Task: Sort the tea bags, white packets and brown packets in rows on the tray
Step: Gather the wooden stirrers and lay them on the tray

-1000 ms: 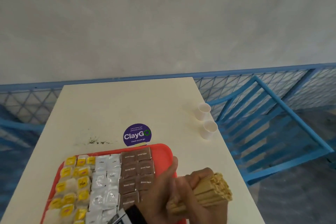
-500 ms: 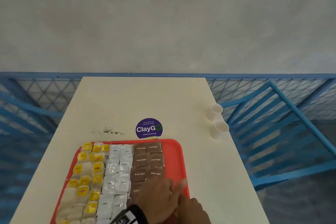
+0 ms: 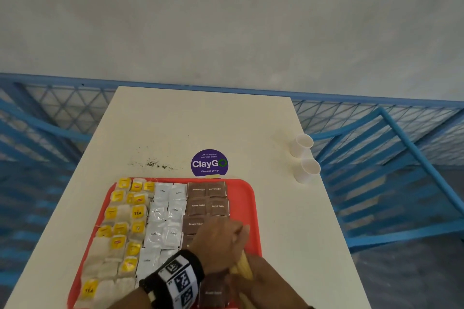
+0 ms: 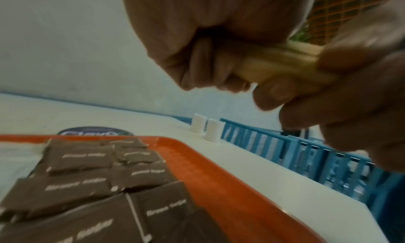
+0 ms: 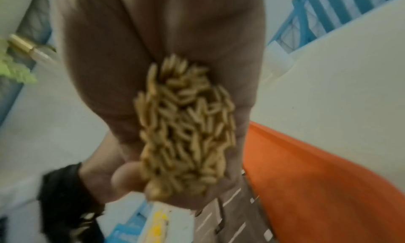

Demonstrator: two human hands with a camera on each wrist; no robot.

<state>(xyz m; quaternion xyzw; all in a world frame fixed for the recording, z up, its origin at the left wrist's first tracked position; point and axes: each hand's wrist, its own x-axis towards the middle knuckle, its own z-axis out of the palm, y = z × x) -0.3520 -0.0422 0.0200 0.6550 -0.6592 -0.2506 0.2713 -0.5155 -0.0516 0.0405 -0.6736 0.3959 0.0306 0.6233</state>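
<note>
Gripping sticks (image 5: pixel 186 125) (blurred), both hands (image 3: pixel 221 241) overlap.

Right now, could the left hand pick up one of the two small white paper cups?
Probably not yet. The left hand and right hand together grip a bundle of pale wooden sticks over the red tray, and the small white paper cups stand apart near the table's right edge.
</note>
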